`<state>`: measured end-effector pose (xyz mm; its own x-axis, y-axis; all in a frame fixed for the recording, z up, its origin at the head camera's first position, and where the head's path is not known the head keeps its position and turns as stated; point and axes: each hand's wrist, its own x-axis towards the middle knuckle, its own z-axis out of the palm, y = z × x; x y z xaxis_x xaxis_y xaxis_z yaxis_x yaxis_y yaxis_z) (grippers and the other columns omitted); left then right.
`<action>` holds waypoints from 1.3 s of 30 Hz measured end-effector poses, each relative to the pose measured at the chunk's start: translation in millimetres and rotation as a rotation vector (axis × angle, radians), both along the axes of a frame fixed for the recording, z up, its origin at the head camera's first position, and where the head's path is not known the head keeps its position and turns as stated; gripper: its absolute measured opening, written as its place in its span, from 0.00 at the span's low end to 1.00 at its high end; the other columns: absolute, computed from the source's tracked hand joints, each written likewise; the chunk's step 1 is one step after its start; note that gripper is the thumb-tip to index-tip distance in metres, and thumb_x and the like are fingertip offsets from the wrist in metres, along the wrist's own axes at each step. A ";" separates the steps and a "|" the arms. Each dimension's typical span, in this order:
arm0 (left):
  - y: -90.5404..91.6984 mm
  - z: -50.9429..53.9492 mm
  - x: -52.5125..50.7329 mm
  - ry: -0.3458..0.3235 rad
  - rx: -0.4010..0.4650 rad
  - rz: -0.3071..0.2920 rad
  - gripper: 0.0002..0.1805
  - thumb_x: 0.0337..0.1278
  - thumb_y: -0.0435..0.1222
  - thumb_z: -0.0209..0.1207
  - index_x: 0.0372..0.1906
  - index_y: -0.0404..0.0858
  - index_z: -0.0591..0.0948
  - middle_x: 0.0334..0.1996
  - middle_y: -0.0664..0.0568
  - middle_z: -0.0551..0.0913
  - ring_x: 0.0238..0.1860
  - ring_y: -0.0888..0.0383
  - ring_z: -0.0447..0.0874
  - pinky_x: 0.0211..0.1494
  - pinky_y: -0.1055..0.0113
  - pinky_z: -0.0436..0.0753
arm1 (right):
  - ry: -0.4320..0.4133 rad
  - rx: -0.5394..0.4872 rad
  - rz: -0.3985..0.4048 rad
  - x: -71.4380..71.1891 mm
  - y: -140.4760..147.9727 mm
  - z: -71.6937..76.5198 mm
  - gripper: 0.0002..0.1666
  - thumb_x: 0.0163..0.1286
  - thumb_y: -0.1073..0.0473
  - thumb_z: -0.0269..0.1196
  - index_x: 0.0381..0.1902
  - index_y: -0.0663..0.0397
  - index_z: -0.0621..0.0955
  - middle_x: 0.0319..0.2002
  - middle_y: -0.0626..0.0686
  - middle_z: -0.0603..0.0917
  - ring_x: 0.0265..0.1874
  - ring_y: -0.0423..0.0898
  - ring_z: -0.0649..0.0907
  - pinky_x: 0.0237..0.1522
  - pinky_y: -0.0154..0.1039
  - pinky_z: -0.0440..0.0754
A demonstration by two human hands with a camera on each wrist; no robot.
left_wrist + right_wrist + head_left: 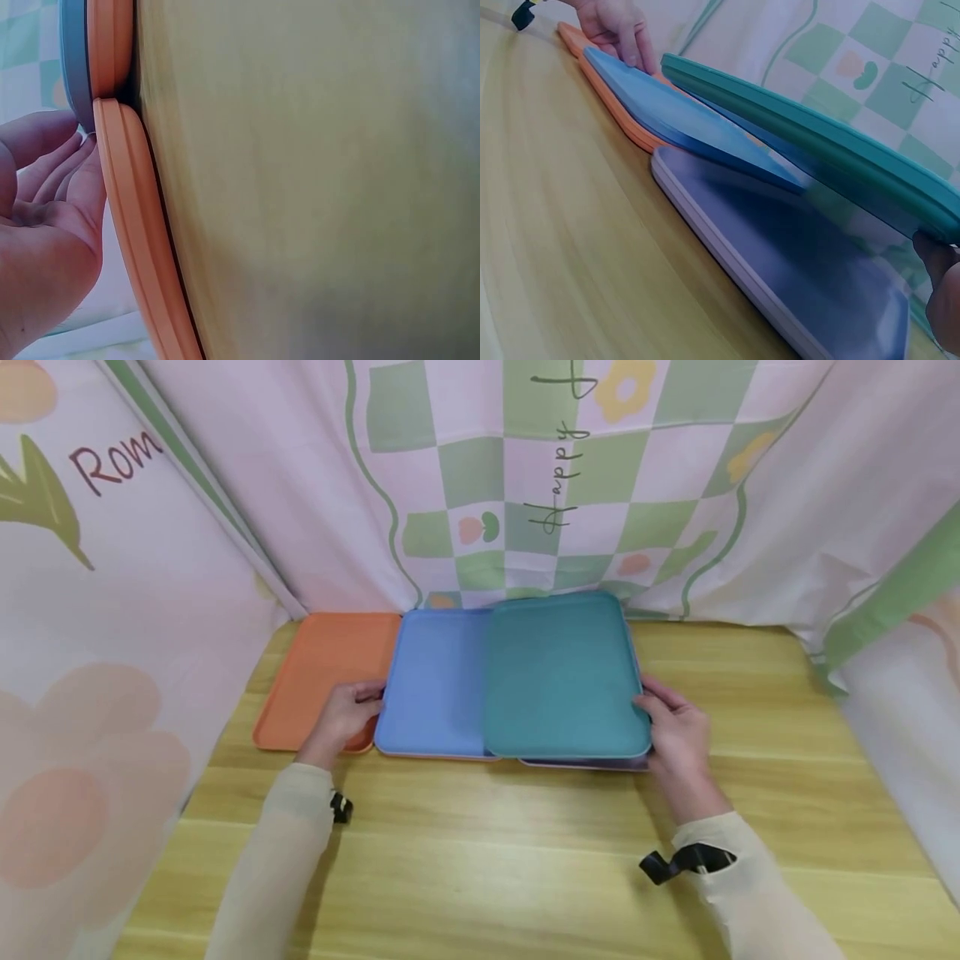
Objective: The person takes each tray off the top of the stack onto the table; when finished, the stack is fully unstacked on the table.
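Note:
My right hand [681, 733] grips the right edge of a teal tray [566, 677], thumb on top. The right wrist view shows this teal tray [817, 131] tilted and raised above a purple-grey tray [780, 240] on the table. To its left a blue tray [438, 681] lies over an orange tray [619, 116], its right end partly hidden by the teal one in the head view. With thumb and fingers, my left hand [345, 717] pinches the blue tray's left edge. Under that hand, another orange tray [330, 652] lies flat at the far left.
The trays lie in a row on a wood-grain table [465, 852], along its back edge. A patterned curtain [465, 468] hangs close behind them, and more cloth [90, 635] hangs at the left side. A black wrist camera [686, 862] sits on the right sleeve.

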<state>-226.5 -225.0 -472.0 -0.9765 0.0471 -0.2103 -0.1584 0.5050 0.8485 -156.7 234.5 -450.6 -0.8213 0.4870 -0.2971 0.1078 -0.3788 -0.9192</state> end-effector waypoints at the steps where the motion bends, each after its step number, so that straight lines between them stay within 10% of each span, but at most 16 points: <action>1: 0.0 0.2 0.2 0.001 -0.002 0.000 0.26 0.76 0.28 0.59 0.74 0.30 0.77 0.72 0.33 0.79 0.76 0.40 0.76 0.77 0.48 0.80 | -0.004 -0.021 0.001 1.0 4.0 0.9 0.21 0.69 0.76 0.69 0.54 0.52 0.93 0.34 0.39 0.92 0.40 0.32 0.88 0.40 0.25 0.88; 39: -3.3 -1.4 -1.4 -0.014 -0.022 -0.007 0.26 0.77 0.30 0.59 0.75 0.32 0.77 0.73 0.35 0.79 0.77 0.41 0.75 0.77 0.47 0.79 | 0.036 -0.144 0.108 36.8 154.4 -7.6 0.21 0.72 0.73 0.69 0.55 0.46 0.93 0.42 0.36 0.94 0.39 0.31 0.91 0.34 0.33 0.92</action>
